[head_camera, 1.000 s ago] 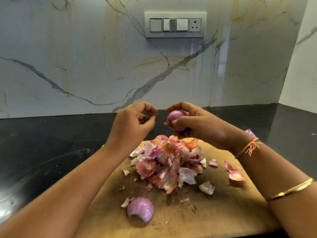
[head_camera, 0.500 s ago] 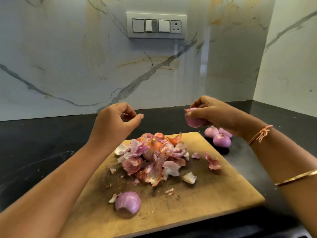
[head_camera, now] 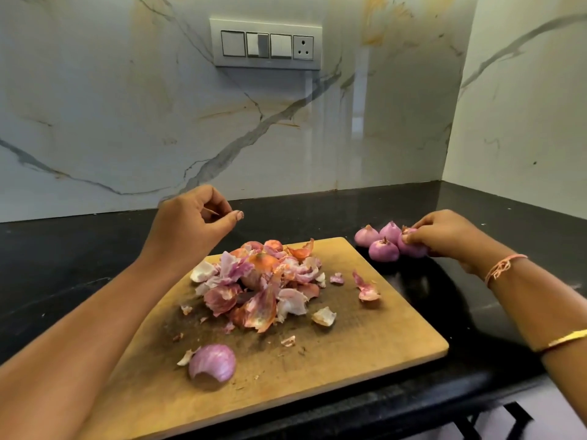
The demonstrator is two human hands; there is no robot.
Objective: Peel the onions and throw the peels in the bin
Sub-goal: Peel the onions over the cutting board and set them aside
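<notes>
A pile of pink and orange onion peels (head_camera: 260, 287) lies on the wooden cutting board (head_camera: 365, 344). My left hand (head_camera: 190, 223) hovers above the pile's far edge, fingers curled, pinching a thin sliver of peel (head_camera: 211, 212). To the right of the board, my right hand (head_camera: 444, 233) grips a peeled purple onion (head_camera: 413, 250) low on the black counter, touching three other peeled onions (head_camera: 382, 250). A large curved purple onion layer (head_camera: 212, 363) sits near the board's front edge. No bin is in view.
Loose peel scraps (head_camera: 365, 287) lie scattered on the board's right half. The black counter (head_camera: 63, 265) runs back to a marble wall with a switch panel (head_camera: 266, 44). A side wall closes the right corner. The counter's front edge (head_camera: 413, 404) is close below.
My right hand carried the peeled onion from above the pile to the right and down beside the other peeled onions. My left hand stayed above the pile with its fingers curled.
</notes>
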